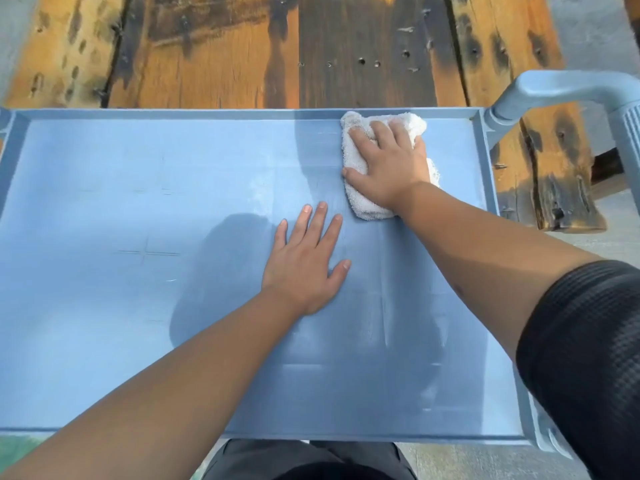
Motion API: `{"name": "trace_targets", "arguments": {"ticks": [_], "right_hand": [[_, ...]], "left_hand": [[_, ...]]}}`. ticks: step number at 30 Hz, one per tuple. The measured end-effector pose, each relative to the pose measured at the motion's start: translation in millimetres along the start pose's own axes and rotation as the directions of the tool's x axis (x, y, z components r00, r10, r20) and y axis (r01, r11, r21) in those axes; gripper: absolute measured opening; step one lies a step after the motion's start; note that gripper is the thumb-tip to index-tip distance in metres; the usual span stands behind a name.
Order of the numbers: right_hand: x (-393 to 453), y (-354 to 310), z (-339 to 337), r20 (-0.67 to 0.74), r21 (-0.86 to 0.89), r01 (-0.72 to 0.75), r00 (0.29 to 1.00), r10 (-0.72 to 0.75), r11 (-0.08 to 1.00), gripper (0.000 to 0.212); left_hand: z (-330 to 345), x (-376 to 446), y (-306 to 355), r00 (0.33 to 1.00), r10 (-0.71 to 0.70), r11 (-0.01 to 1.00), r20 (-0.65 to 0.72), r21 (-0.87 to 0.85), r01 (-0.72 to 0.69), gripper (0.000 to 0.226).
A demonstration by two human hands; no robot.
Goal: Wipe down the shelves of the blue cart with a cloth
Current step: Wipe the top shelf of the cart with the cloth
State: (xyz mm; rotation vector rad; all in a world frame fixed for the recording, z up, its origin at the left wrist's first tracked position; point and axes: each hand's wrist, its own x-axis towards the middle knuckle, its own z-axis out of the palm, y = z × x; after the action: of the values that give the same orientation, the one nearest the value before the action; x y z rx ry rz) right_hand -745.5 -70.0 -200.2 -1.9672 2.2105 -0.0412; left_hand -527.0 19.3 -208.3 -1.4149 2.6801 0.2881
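Note:
The blue cart's top shelf [104, 202] fills most of the view, a flat tray with a low raised rim. A folded white cloth [360, 202] lies on it near the far right corner. My right hand [388, 164] presses flat on the cloth, fingers spread toward the far rim. My left hand [308, 261] rests palm down on the bare shelf, just left of and nearer than the cloth, with nothing in it. Faint wipe streaks show on the shelf's right half.
The cart's blue handle [571, 88] rises at the far right corner. Beyond the far rim stands a worn, stained wooden bench [242, 53] on a grey concrete floor. My dark trousers show below the near rim.

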Motion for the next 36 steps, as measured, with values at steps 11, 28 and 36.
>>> {"name": "trace_targets", "arguments": {"ticks": [11,28,36], "right_hand": [[-155.3,-22.0,13.4,0.032,0.015,-0.005,0.999,0.005,1.0,0.073],[-309.7,-35.2,26.7,-0.008,0.063,-0.172,0.985,0.173,0.983,0.077],[-283.2,-19.2,33.6,-0.032,0.084,-0.22,0.974,0.224,0.972,0.083]], "left_hand": [[-0.7,0.5,-1.6,1.0,0.01,0.999,-0.014,-0.033,-0.01,0.064],[-15.7,10.4,25.2,0.995,-0.098,0.991,-0.021,-0.098,0.095,0.06],[-3.5,22.9,43.8,0.998,0.05,0.999,0.028,-0.013,-0.05,0.068]]}}
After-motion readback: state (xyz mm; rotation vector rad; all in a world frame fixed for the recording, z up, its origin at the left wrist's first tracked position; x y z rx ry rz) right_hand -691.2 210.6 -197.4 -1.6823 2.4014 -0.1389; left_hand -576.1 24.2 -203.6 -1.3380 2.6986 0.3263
